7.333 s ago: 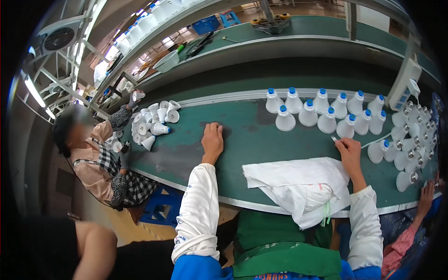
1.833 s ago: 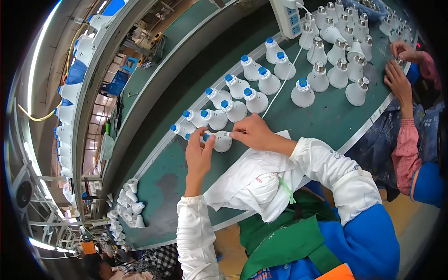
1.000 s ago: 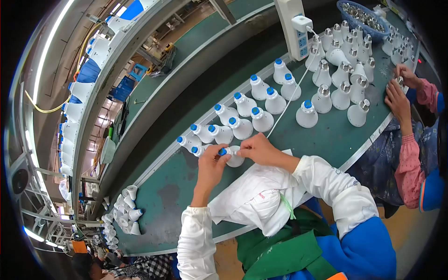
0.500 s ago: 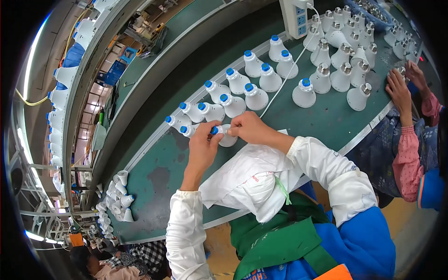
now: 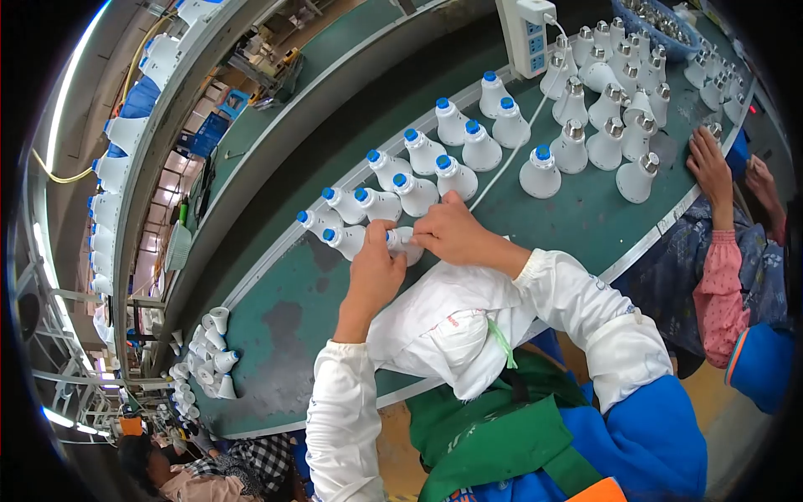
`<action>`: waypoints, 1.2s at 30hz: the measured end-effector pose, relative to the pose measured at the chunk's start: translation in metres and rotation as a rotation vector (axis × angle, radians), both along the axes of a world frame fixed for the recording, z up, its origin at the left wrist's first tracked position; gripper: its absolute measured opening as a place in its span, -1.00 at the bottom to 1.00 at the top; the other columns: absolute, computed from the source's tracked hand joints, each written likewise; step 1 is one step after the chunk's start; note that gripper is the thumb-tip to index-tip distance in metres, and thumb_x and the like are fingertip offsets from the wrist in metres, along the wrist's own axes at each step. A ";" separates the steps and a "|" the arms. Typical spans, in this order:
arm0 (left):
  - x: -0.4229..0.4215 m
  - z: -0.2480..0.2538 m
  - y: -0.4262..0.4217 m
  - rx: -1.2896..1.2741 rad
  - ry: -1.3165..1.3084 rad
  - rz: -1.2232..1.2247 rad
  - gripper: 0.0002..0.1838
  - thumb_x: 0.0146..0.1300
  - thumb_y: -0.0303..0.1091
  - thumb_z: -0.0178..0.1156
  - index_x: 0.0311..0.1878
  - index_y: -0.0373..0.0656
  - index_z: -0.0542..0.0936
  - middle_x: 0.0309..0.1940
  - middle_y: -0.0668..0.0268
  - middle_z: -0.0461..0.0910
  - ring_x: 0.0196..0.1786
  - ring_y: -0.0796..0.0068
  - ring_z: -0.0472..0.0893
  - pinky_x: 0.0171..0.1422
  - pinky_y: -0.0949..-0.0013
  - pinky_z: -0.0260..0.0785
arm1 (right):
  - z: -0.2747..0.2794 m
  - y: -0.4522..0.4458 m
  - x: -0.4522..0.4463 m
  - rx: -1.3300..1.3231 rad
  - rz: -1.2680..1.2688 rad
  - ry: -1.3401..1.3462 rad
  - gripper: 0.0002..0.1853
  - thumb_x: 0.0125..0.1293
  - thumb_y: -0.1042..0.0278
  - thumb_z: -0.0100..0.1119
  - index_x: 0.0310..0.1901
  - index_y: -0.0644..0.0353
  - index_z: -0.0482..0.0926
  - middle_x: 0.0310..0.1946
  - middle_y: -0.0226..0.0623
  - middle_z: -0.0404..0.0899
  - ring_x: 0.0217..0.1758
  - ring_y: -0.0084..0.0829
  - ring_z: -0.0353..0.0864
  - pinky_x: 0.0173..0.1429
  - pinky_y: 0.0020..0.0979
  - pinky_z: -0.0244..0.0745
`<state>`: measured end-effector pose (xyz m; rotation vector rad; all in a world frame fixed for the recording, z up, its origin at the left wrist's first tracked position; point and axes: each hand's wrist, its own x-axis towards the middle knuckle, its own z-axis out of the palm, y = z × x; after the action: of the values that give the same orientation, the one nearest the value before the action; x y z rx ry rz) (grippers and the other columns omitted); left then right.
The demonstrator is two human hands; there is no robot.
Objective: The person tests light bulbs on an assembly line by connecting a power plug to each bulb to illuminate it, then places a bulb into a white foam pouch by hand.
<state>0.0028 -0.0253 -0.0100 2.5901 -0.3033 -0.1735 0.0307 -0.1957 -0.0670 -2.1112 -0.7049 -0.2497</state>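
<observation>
Between both hands' fingertips, I saw one white bulb housing (image 5: 406, 243), long axis running hand to hand: left hand (image 5: 375, 272) clasping its neck end, right hand (image 5: 456, 233) pinched closed at its flared side, contents hidden.

White sleeve covers (image 5: 615, 339), blue top (image 5: 648, 435), green apron (image 5: 502, 418), orange patch (image 5: 600, 490), bare hands
</observation>
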 end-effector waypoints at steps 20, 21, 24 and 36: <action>0.003 -0.015 -0.011 0.046 -0.241 0.131 -0.66 0.09 -0.26 0.20 -0.10 -0.15 0.38 -0.45 0.10 0.56 -0.48 0.21 0.56 -0.31 0.20 0.35 | 0.001 -0.014 0.010 0.321 -0.122 0.135 -0.77 0.08 0.31 0.21 -0.57 0.31 0.55 -0.72 -0.14 0.46 -0.68 -0.29 0.39 -0.50 -0.32 0.25; 0.002 -0.014 -0.011 0.030 -0.238 0.125 -0.67 0.10 -0.27 0.19 -0.10 -0.15 0.38 -0.44 0.10 0.56 -0.48 0.20 0.57 -0.31 0.19 0.36 | 0.000 -0.014 0.010 0.317 -0.131 0.141 -0.77 0.09 0.31 0.21 -0.57 0.31 0.55 -0.72 -0.15 0.46 -0.68 -0.30 0.39 -0.50 -0.32 0.26; 0.002 -0.012 -0.011 0.021 -0.225 0.117 -0.69 0.12 -0.29 0.17 -0.11 -0.16 0.38 -0.43 0.08 0.56 -0.46 0.18 0.58 -0.29 0.18 0.36 | 0.001 -0.015 0.010 0.309 -0.141 0.145 -0.76 0.10 0.30 0.21 -0.56 0.31 0.55 -0.71 -0.16 0.47 -0.68 -0.30 0.40 -0.49 -0.32 0.26; 0.003 -0.015 -0.009 0.033 -0.235 0.103 -0.68 0.13 -0.27 0.17 -0.10 -0.17 0.37 -0.38 0.05 0.57 -0.45 0.14 0.60 -0.28 0.18 0.39 | 0.009 -0.018 0.008 0.243 -0.147 0.239 -0.77 0.08 0.24 0.20 -0.54 0.24 0.61 -0.61 -0.12 0.55 -0.51 -0.10 0.54 -0.36 -0.18 0.39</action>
<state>0.0055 -0.0348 -0.0248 2.6541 -0.2516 0.1649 0.0383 -0.2134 -0.0583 -1.9204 -0.3599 -0.1513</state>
